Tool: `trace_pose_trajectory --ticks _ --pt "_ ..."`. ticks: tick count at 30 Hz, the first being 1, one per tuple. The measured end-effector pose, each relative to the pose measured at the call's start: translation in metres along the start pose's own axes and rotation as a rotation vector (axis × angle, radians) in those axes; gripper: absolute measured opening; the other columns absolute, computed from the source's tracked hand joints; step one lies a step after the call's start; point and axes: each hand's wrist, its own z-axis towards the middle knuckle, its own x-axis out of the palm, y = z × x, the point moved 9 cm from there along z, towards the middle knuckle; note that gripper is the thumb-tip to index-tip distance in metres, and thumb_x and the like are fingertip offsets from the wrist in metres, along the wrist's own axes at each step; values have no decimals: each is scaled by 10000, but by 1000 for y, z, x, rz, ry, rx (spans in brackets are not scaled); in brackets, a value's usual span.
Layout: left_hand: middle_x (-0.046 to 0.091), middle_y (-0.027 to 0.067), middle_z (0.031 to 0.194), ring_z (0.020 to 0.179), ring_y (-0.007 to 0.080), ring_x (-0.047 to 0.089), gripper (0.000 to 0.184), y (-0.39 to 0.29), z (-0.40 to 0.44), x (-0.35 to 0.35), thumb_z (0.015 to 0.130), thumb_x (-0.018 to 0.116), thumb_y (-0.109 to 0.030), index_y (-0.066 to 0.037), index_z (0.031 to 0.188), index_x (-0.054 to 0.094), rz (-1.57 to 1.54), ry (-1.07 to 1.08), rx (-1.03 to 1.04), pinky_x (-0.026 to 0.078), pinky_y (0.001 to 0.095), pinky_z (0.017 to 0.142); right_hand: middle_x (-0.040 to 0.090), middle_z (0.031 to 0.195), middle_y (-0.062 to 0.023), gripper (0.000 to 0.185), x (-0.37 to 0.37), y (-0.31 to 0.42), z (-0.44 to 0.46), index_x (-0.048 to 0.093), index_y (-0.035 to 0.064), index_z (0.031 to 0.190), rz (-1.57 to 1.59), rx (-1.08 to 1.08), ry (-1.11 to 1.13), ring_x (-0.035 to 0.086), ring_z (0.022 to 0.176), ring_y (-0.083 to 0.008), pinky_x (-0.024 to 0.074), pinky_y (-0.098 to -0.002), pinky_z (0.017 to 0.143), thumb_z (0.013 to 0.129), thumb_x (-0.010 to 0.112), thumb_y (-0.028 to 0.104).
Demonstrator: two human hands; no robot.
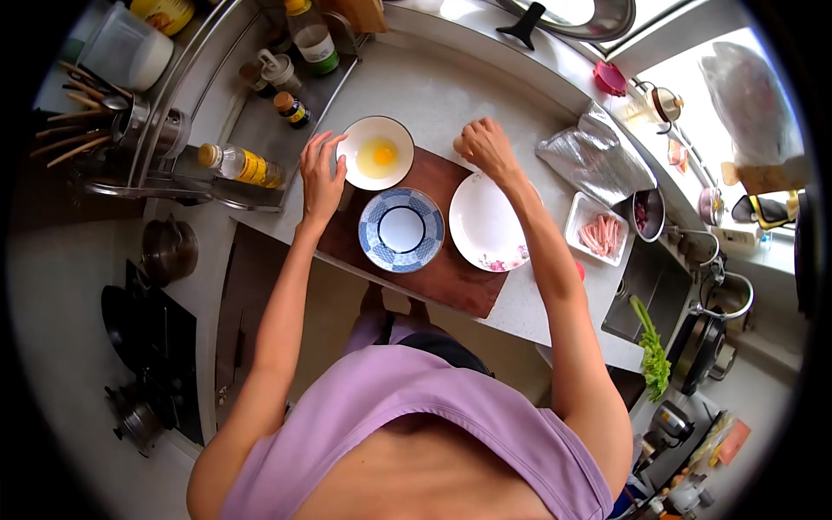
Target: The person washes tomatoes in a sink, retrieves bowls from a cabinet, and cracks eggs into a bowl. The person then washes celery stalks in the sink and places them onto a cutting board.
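A white bowl (354, 176) with a dark rim holds a raw egg (382, 154), its yolk whole. At its left side, my left hand (321, 176) has thumb and fingertips on the rim. My right hand (488, 149) is closed above the far edge of a white plate (481, 221) with pink flowers; whatever its fingers hold, if anything, is hidden. Between my arms sits a blue patterned bowl (371, 228) with a white inside. Both the blue bowl and the plate rest at least partly on a brown board (468, 290).
To the right are a foil bag (598, 160), a white tray (575, 234) with pink sticks of food, a sink (646, 282) and leafy greens (656, 364). On the left, a metal rack (276, 204) carries bottles and a chopstick holder. A stove (169, 347) stands at lower left.
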Motion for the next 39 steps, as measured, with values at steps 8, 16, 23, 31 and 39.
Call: trace_pose_trajectory --ticks 8,16,23,31,39 --pt "412 132 1389 1303 310 337 580 22 -5 40 916 508 -325 -36 1386 327 44 38 22 261 442 1044 625 1000 -156 453 -36 73 16 527 69 1146 414 123 -79 619 867 -321 507 -374 747 731 706 90" --pt "402 147 1401 1328 334 317 572 19 -6 42 905 533 -300 -53 1385 345 92 92 -5 274 428 1042 602 1062 -144 436 -26 71 14 536 72 1211 428 154 -147 623 924 -265 507 -353 779 790 652 63" --pt "494 115 1308 1130 263 518 419 -33 30 -5 880 572 -187 -66 1276 510 -343 113 10 410 352 929 635 1012 -110 375 1 84 31 513 9 1218 1309 473 188 593 869 -124 458 -241 771 936 536 254" --pt "589 103 1164 943 153 626 350 -41 40 2 826 649 -88 -51 1171 599 -825 290 -110 536 257 775 640 1016 -118 398 4 105 49 513 -17 1207 1262 283 269 603 914 -140 478 -274 786 890 605 204" --pt "617 134 1096 923 149 630 370 -27 31 14 812 651 -17 10 1168 552 -1019 319 -302 513 251 832 663 885 -139 393 -25 126 59 544 6 1180 934 176 214 649 807 -183 507 -304 717 812 645 97"
